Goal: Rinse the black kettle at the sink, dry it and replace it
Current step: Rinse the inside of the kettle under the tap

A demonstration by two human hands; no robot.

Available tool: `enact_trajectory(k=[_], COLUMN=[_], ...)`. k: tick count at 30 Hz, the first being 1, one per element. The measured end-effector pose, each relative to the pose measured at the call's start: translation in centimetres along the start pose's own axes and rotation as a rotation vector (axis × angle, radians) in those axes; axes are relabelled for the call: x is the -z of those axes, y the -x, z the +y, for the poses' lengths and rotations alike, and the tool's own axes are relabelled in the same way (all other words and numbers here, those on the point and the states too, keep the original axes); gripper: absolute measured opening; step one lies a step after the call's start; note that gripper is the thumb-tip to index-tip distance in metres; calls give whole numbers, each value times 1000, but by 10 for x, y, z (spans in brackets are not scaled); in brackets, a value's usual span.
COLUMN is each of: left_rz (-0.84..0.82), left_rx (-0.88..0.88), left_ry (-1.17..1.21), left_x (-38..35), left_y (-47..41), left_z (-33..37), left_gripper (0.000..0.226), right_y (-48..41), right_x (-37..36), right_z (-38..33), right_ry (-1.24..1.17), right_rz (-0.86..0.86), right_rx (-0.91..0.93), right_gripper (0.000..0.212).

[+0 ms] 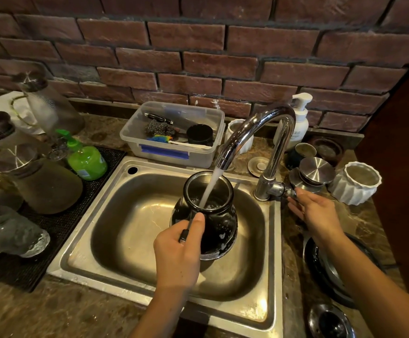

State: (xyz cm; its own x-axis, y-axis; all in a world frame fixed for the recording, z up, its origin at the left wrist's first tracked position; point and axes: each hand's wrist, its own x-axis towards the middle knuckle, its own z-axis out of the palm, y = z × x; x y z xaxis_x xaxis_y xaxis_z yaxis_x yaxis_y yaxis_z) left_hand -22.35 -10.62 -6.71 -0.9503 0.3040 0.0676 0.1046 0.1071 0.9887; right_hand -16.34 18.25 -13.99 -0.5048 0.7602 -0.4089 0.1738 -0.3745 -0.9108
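Left hand [178,252], grip round black kettle [219,223] handle.

Black kettle [219,223], green bottle [86,160], red-brown brick wall [198,59].

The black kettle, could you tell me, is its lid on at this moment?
No: the black kettle has an open mouth, and water from the tap pours straight into it.
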Motion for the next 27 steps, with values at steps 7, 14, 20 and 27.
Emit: enact_trajectory(k=[7,14,20,27], left_rz=[4,8,4,-2], left_rx=[27,61,48,78], left_ry=[-12,4,-23,17], left_x=[1,5,7,8], left_y=[0,1,2,5], left_z=[-6,-14,-20,-20], left_gripper=[61,52,59,51], right_y=[-1,-2,0,2], right_x=[0,1,0,-3], right_z=[2,6,5,5], right_ry=[-20,-28,-36,-37], right_rz=[5,17,22,34], right_rx=[-6,4,10,11], right_gripper=[37,38,39,39])
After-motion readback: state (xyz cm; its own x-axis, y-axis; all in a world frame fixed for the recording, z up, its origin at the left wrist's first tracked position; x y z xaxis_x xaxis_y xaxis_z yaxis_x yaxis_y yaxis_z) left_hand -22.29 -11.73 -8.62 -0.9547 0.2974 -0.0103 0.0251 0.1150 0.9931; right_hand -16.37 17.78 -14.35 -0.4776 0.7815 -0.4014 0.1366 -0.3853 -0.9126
